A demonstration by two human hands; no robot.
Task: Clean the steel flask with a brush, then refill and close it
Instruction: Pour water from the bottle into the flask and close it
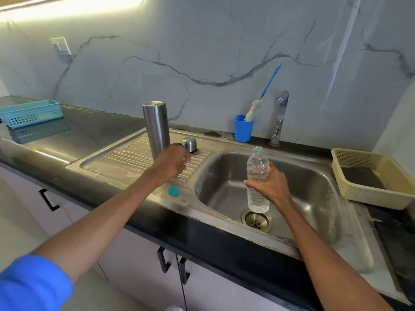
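The steel flask [156, 129] stands upright on the ribbed drainboard [125, 158], left of the sink basin. Its domed steel cap [190, 144] sits just right of it, with a small dark piece [177, 144] beside the cap. My left hand [171, 163] hovers at the flask's base with loosely curled fingers, and I see nothing in it. My right hand [269, 185] grips a clear plastic water bottle [257, 167] upright over the basin [303, 182]. The bottle's neck is uncapped. A teal cap [173, 191] lies on the drainboard's front. The bottle brush [258, 104] stands in a blue cup [243, 130].
A chrome tap [280, 117] rises behind the basin, whose drain [256, 221] is below the bottle. A beige basket [359, 194] sits on the right counter, a teal basket [29, 114] on the far left. Cabinet handles [164, 259] lie below the black counter edge.
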